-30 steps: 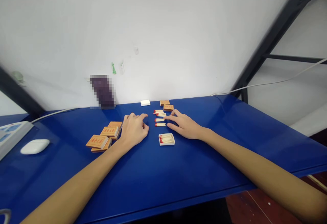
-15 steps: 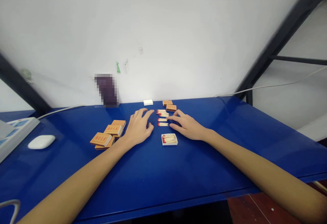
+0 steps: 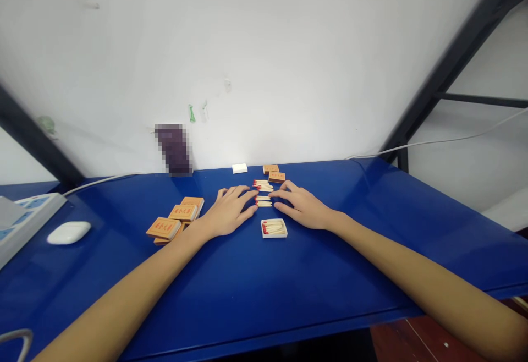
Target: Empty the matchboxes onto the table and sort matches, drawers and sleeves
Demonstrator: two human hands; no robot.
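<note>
Both hands' grip wide, left hand, right hand flanking loose matches, matchbox print unreadable

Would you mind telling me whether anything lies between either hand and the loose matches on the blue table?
Nothing visible does. The left hand and right hand flank the loose matches, fingertips right at them, on the bare blue table.
</note>
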